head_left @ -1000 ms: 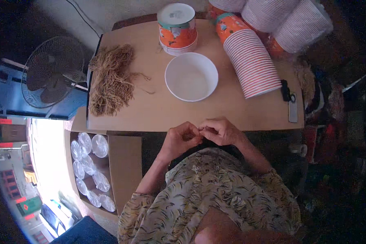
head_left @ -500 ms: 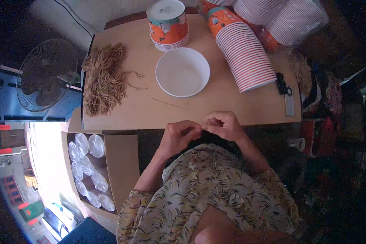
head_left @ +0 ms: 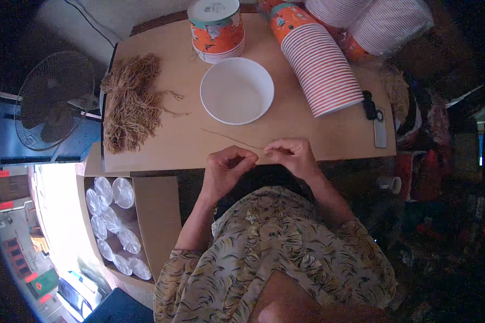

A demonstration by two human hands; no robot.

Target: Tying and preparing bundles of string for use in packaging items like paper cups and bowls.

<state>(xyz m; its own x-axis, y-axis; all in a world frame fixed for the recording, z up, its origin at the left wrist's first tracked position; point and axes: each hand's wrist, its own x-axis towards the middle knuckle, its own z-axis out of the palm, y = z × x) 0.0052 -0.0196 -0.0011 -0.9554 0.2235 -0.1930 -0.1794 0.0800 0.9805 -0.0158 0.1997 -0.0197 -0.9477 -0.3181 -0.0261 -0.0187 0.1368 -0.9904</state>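
A thin brown string runs over the near part of the table toward my right hand. The right thumb and forefinger pinch its near end. Just left of it, at the table's front edge, my left hand is closed with thumb and fingertips together; anything between them is too small to make out. A white paper bowl stands upright beyond both hands, touched by neither. At the left lies a loose bundle of brown strings, a few strands trailing toward the bowl.
Orange upturned paper tubs stand behind the bowl. A long stack of nested tubs lies at the right, near a small metal tool. Left of me, an open carton holds several plastic-wrapped stacks. A fan stands beyond the left table edge.
My hands have drawn apart; the right has risen slightly over the table edge and the left has shifted left. More of the string shows between the tabletop and the right fingertips.
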